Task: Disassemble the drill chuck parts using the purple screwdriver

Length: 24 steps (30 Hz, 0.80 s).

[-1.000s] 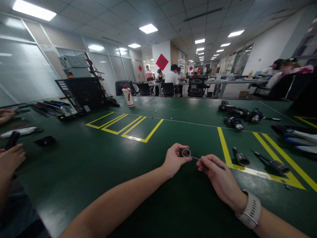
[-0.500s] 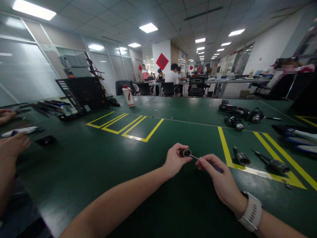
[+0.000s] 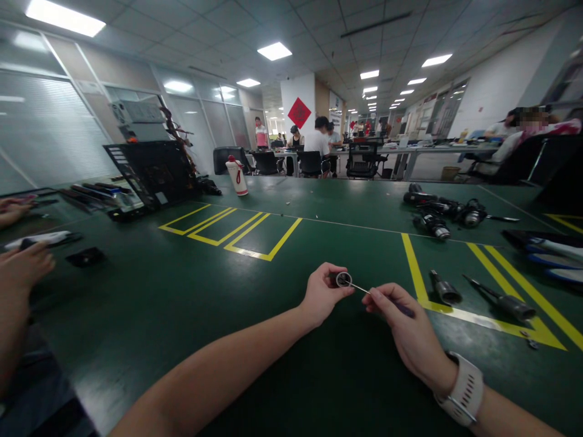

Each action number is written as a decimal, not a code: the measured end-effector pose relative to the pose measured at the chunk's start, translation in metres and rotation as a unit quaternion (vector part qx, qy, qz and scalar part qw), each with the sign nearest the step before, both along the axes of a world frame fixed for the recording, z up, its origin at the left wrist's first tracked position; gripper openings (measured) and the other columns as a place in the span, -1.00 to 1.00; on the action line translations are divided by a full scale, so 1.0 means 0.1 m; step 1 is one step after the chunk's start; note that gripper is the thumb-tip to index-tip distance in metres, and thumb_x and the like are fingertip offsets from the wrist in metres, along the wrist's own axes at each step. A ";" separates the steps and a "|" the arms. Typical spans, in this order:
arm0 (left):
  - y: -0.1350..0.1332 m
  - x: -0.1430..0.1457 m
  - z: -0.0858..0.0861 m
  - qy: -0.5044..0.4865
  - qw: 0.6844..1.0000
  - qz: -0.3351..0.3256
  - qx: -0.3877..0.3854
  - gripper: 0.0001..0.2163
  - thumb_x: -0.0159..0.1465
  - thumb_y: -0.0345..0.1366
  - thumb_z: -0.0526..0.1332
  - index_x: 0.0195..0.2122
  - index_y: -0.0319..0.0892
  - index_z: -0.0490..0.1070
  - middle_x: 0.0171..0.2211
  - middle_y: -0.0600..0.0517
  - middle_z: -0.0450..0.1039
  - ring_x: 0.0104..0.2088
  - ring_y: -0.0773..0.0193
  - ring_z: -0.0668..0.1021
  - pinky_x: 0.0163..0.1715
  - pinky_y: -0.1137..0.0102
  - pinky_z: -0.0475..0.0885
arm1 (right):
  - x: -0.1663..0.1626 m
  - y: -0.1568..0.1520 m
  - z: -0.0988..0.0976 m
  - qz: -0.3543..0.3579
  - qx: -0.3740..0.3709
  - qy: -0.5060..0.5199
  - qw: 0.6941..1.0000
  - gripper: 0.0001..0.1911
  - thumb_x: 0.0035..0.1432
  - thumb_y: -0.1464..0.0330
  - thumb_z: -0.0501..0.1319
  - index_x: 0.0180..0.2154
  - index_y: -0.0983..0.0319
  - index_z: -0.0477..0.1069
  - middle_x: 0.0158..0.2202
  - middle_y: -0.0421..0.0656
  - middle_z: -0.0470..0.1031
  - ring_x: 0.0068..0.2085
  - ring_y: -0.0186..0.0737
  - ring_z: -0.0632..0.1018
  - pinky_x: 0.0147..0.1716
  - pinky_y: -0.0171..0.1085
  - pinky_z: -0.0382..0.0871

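My left hand (image 3: 321,295) is closed round a small black cylindrical part (image 3: 342,280) whose round metal-rimmed end faces right. My right hand (image 3: 403,325) pinches a thin screwdriver (image 3: 380,295) with a dark handle; its slim metal shaft points left and its tip sits at the part's round end. Both hands hover just above the green table (image 3: 191,303), near its front middle. A white watch (image 3: 460,391) is on my right wrist.
Right of my hands lie a black cylinder (image 3: 444,290) and a dark tool (image 3: 501,300) on yellow floor-tape lines. Further back are several black parts (image 3: 439,212), a white bottle (image 3: 237,176) and an open black case (image 3: 152,173). Another person's hand (image 3: 22,267) rests at left. People sit at desks behind.
My hands hold nearly the same pose; the screwdriver shifts slightly. The other person's hand at left has moved up and no longer shows the dark object it held.
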<state>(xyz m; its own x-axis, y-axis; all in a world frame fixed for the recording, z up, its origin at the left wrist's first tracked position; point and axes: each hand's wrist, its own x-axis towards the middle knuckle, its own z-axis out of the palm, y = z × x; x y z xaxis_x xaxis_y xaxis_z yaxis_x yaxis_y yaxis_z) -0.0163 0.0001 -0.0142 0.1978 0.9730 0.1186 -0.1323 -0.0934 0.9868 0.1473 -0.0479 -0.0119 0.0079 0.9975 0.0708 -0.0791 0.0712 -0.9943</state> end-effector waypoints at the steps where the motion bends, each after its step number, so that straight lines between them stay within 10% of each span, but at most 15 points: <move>1: 0.01 -0.01 -0.03 0.004 1.000 -0.003 0.010 -0.65 -0.01 -0.56 0.33 -0.19 -0.23 0.36 -0.25 -0.01 0.47 -0.22 0.23 0.54 -0.17 0.24 0.46 | 0.00 -0.01 0.00 -0.005 0.003 -0.016 1.000 -0.79 0.09 0.16 0.23 -0.38 0.17 0.45 -0.36 -0.18 0.48 -0.29 -0.16 0.47 -0.26 -0.16 0.34; 9: 0.07 0.01 -0.20 0.097 0.988 0.007 0.118 -0.65 -0.02 -0.56 0.32 -0.18 -0.20 0.39 -0.12 -0.06 0.38 -0.15 0.17 0.50 -0.19 0.25 0.45 | -0.02 -0.12 0.14 -0.036 0.031 -0.126 0.991 -0.74 0.02 0.11 0.26 -0.47 0.16 0.46 -0.48 -0.20 0.45 -0.40 -0.15 0.44 -0.42 -0.20 0.26; 24: 0.03 0.00 -0.13 0.099 0.993 -0.001 0.068 -0.63 0.01 -0.52 0.33 -0.13 -0.20 0.40 -0.18 -0.06 0.46 -0.13 0.16 0.52 -0.10 0.19 0.43 | 0.03 -0.05 0.00 -0.032 0.016 -0.077 0.996 -0.76 0.08 0.13 0.24 -0.44 0.17 0.46 -0.44 -0.19 0.47 -0.30 -0.12 0.46 -0.28 -0.17 0.30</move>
<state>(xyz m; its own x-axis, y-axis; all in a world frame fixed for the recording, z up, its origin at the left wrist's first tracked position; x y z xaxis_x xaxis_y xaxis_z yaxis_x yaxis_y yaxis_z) -0.0167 0.0028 -0.0277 0.2326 0.9502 0.2076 0.0617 -0.2274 0.9718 0.1499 -0.0533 -0.0118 0.0572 0.9924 0.1087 0.0808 0.1039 -0.9913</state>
